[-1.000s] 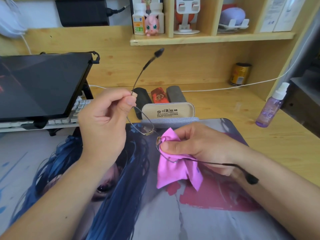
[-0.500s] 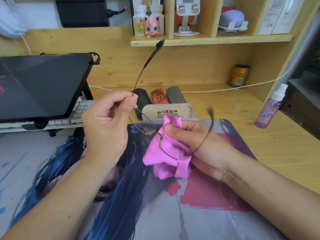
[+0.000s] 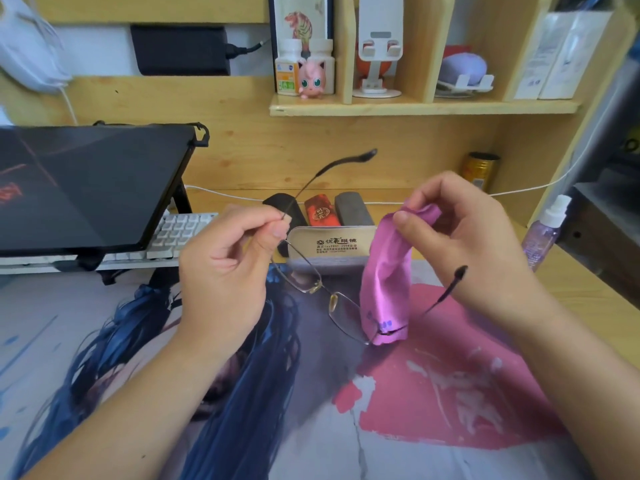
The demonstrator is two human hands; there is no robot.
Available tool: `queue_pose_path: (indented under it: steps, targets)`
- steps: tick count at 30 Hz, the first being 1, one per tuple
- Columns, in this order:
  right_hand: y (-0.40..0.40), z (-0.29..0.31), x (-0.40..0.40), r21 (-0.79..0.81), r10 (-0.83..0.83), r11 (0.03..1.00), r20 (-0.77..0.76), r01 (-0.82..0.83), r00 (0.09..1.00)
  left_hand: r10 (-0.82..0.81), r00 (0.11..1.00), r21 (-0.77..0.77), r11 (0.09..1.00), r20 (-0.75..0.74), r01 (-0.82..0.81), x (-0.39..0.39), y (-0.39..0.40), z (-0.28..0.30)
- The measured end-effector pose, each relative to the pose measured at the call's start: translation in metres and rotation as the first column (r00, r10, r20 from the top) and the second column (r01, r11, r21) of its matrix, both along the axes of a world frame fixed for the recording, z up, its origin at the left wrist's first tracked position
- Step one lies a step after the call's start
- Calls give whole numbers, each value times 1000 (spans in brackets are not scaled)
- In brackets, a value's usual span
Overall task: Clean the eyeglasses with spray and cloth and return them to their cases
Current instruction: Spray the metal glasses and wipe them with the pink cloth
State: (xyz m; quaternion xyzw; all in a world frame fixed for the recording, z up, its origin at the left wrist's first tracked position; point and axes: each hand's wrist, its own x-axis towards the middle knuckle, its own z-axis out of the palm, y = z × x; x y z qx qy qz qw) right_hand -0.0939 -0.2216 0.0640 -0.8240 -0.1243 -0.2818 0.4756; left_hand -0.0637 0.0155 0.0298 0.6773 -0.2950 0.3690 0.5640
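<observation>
Thin-framed eyeglasses (image 3: 323,292) hang in the air above the printed desk mat (image 3: 433,393). My left hand (image 3: 228,268) pinches them at the left hinge, one temple pointing up and back. My right hand (image 3: 464,237) pinches the top of a pink cleaning cloth (image 3: 386,275), which dangles down; its lower end touches the right lens. An open grey eyeglass case (image 3: 332,244) lies behind the glasses, with three shut cases, black (image 3: 277,207), red (image 3: 320,212) and grey (image 3: 353,209), behind it. A purple spray bottle (image 3: 545,232) stands at the right.
A tilted dark tablet (image 3: 86,188) on a stand and a white keyboard (image 3: 176,230) fill the left. A gold tin (image 3: 481,169) and a white cable (image 3: 519,190) sit by the back wall. Shelves above hold bottles, a pink figure and a phone stand.
My right hand let go of the lens and rose, lifting the cloth so it now hangs by its top. The glasses tilted, their right side dropping lower. The left hand stayed.
</observation>
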Motion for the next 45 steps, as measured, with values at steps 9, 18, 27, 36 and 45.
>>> queue_pose_path:
  steps: [9, 18, 27, 36, 45]
  targets:
    - [-9, 25, 3, -45, -249, 966, 109, 255, 962, -113, 993, -9, 994, -42, 113, -9, -9, 1]
    - [23, 3, 1, 400, 374, 878, -234, -262, 897, -217, 973, 27, 975, -74, 219, -14, -19, -3]
    - [25, -12, -5, 698, 794, 574, -347, -427, 499, -211, 968, 5, 977, -136, 213, -12, -13, -3]
    - [36, -13, -13, 630, 763, 644, -577, -434, 292, -260, 963, 118, 956, -70, 267, -16, -22, -2]
    - [32, -19, -10, 761, 870, 472, -483, -445, 97, -386, 884, 80, 905, -264, 419, -16, -24, -5]
